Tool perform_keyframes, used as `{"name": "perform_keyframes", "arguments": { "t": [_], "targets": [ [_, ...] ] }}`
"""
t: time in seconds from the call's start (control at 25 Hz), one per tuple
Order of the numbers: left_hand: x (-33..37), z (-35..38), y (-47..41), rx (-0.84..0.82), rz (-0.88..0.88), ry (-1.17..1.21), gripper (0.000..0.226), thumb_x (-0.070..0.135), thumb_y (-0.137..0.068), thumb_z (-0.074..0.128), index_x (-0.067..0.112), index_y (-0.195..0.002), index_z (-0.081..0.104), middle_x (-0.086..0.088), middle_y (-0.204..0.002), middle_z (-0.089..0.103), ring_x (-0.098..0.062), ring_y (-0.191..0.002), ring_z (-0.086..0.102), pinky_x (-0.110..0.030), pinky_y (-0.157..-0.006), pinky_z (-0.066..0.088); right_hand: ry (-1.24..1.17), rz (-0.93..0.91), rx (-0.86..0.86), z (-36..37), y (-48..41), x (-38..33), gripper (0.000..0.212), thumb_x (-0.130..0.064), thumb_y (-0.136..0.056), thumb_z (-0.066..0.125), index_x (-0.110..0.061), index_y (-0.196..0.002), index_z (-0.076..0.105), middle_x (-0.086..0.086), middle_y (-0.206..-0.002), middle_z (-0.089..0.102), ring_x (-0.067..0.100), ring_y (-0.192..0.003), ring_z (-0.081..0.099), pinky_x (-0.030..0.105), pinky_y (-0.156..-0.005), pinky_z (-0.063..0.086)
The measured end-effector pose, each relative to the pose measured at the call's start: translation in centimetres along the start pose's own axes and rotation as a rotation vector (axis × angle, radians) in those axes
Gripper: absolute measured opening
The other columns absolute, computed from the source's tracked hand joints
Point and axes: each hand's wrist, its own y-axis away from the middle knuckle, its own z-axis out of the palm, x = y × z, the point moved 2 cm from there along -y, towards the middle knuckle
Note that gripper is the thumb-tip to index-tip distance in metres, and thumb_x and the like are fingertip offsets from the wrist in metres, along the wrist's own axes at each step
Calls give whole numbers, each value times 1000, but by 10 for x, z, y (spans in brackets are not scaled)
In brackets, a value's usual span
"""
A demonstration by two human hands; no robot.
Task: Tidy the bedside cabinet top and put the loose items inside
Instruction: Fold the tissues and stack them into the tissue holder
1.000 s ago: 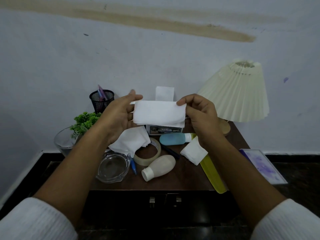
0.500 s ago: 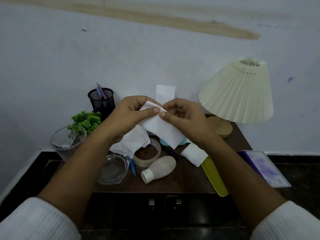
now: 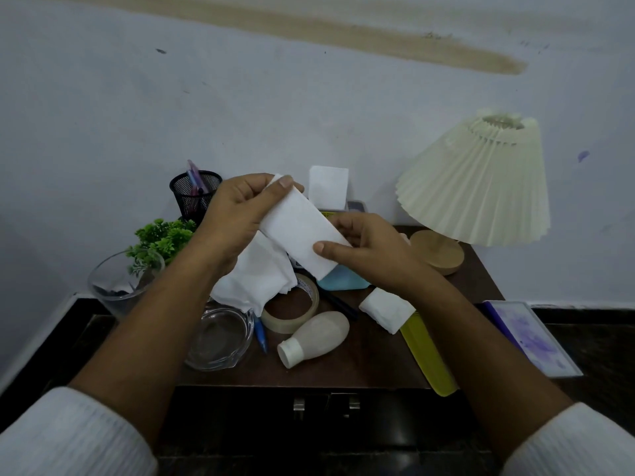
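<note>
Both hands raised above cabinet top (image 3: 371, 359). Left hand (image 3: 237, 214) pinches upper end of folded tissue (image 3: 302, 231), thumb on top. Right hand (image 3: 371, 249) grips lower end, thumb pressed on front. Tissue slants down to right, held clear of cabinet. Below: crumpled tissue (image 3: 257, 280) over tape roll (image 3: 292, 310), glass bowl (image 3: 220, 334), beige bottle (image 3: 316, 334) lying on side, small tissue wad (image 3: 386, 309), yellow comb (image 3: 429, 359). Lamp (image 3: 477, 180) at back right.
</note>
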Motion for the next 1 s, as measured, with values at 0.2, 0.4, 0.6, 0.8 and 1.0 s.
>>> {"name": "perform_keyframes", "arguments": {
  "t": [0.2,0.4,0.6,0.8,1.0],
  "targets": [
    [-2,10,-1,-87,-31,80,27,27,-98,62,14,-120,70,-2,-108,75,-9,-95,70,-27,-75,58,-104,-24,165,-4,-9,-4,16,-23,-87,75,-11,-97,69,6,-91,75,27,-86,72,55,-80,59],
    [-11,10,-6,-112,-113,78,36,6,-91,69,11,-126,62,-15,-96,74,-17,-84,74,-30,-71,60,-268,56,287,-7,-16,-6,20,-18,-90,73,-3,-100,66,19,-94,73,32,-89,73,53,-80,61],
    [-15,8,-15,53,-43,-31,34,12,-92,71,16,-124,60,0,-92,72,-10,-80,69,-23,-67,58,-229,80,286,-11,-24,-8,13,-13,-89,74,-4,-90,65,18,-77,64,22,-68,64,31,-58,55],
    [-14,13,-22,19,-71,-5,17,7,-100,56,11,-111,68,-5,-102,70,-13,-82,69,-28,-72,60,-161,69,472,-6,-37,-4,20,-24,-83,72,-10,-95,65,11,-82,71,29,-73,72,47,-62,62],
    [-15,19,-24,-130,-86,12,30,6,-105,47,13,-125,67,-4,-117,73,-17,-102,72,-32,-85,61,-182,23,357,8,-48,-8,24,-21,-82,78,-16,-103,67,3,-93,75,20,-86,73,47,-79,62]
  ]
}}
